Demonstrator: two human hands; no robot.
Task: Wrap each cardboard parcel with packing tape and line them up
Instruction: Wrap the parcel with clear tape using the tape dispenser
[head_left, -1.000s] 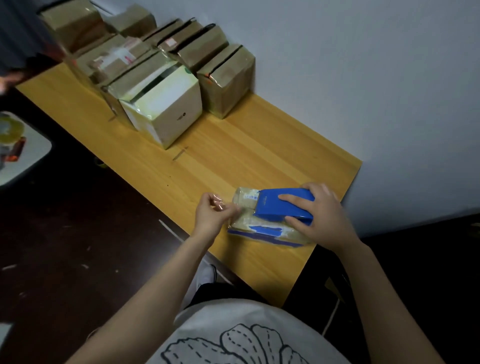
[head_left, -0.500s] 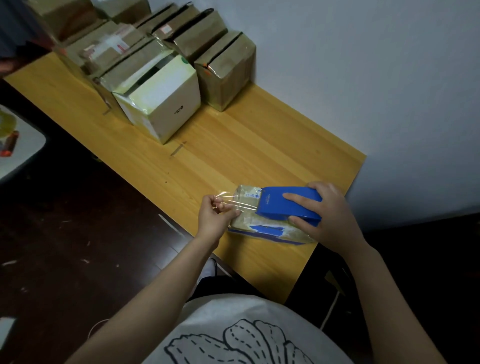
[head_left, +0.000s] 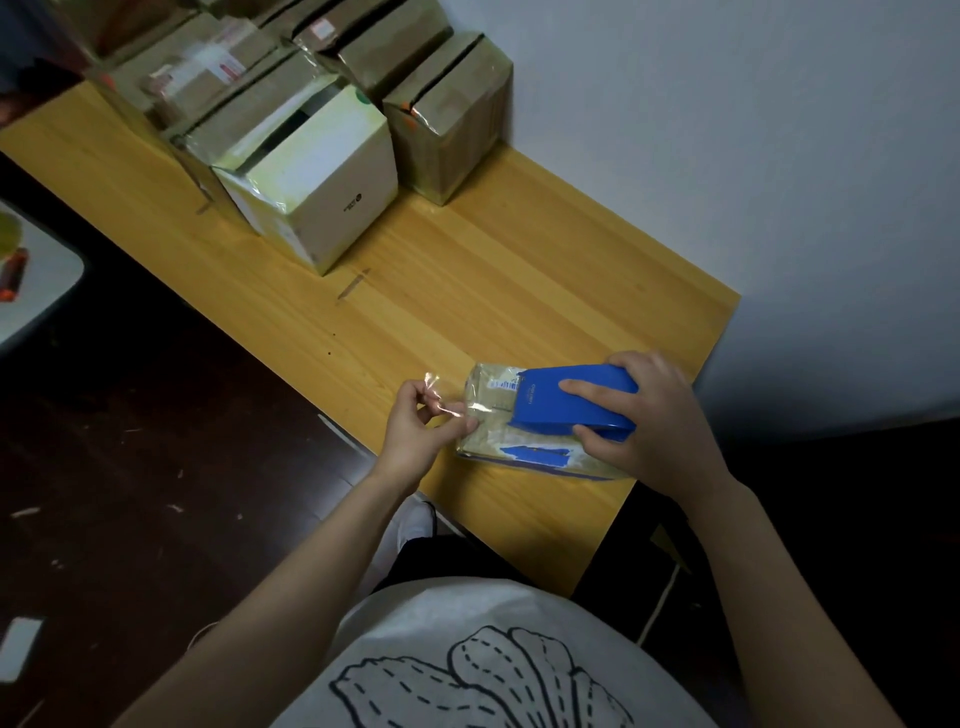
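Taping flat parcel (head_left: 491, 402), not finished | left hand (head_left: 415, 434) pinches tape end (head_left: 437, 401) | right hand (head_left: 654, 421) grips blue dispenser (head_left: 558, 410) | other parcels (head_left: 447, 119) wrapped, lined up

A flat parcel (head_left: 491, 410) lies under blue tape dispenser (head_left: 550, 405), wrapped parcels (head_left: 322, 187) beyond.

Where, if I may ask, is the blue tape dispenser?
The dispenser lies right of centre in the head view, atop the flat parcel, gripped by the right hand.
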